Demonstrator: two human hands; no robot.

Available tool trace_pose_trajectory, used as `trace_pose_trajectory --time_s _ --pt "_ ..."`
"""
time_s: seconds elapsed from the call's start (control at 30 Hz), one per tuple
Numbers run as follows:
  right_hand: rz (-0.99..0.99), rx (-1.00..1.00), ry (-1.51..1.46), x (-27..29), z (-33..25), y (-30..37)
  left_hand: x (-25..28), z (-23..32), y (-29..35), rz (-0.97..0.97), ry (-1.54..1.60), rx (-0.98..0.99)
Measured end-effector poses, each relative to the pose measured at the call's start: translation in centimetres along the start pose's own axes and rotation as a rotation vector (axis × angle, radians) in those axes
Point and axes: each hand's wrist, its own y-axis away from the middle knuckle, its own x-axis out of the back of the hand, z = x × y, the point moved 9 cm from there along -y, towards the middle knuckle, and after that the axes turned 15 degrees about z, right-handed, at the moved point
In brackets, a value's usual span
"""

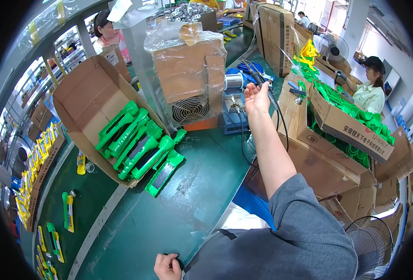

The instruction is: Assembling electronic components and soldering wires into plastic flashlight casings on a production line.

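On our left, green flashlight-like housings (155, 156) spill from an open carton (82, 100) onto the green bench top (192, 182). Our left hand (167, 267) rests curled by the near edge; we cannot tell whether it holds anything. Past the solder spool (234, 81), our right hand (258, 97) reaches out palm up, fingers partly curled, at the black handle of what looks like a soldering iron (254, 71); we cannot tell whether the grip is closed on it. We do best to take only the handle, well back from the metal end, and bring it over slowly so the black cable (285, 127) does not snag on the neighbouring carton (351, 135).
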Motion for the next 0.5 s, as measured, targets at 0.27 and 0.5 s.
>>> trace_pose_trajectory --time_s 0.27,0.5 --pt "0.029 0.053 0.162 0.6 0.0 1.4 0.0 -0.7 -0.4 0.024 -0.002 0.018" --pt "-0.012 0.0 0.049 0.6 -1.6 -1.2 -0.7 0.8 -1.1 0.053 0.012 -0.076"
